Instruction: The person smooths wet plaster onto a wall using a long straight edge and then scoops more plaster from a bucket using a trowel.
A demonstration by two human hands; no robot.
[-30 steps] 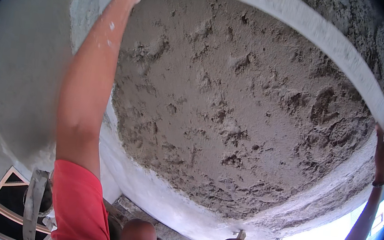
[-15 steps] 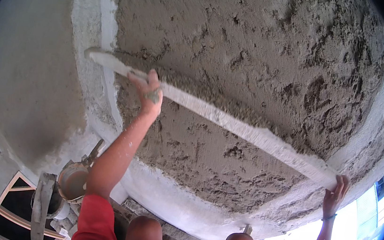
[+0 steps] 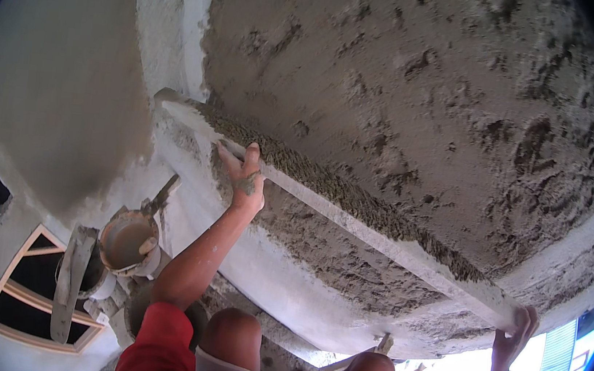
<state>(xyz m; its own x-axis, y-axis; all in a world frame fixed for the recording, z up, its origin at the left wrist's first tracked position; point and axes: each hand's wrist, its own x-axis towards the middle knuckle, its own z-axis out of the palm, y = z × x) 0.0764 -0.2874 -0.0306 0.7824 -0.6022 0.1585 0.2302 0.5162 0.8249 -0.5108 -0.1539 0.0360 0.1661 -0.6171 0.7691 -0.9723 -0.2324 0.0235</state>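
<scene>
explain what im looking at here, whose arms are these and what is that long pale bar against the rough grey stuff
The picture comes from a wide fisheye camera worn on a person's head, so straight edges bend near the rim. No machine is involved: two bare hands work overhead. The rough grey surface is a ceiling coated in wet cement plaster. The long pale straight screed bar is pressed flat against it, with scraped plaster heaped along its upper edge. The left hand grips the bar near its left end; the right hand holds its far right end. The person's red sleeve and bent knees show at the bottom. At lower left sit a round mortar-smeared bucket, a plaster-caked trowel and a wooden window frame.
</scene>
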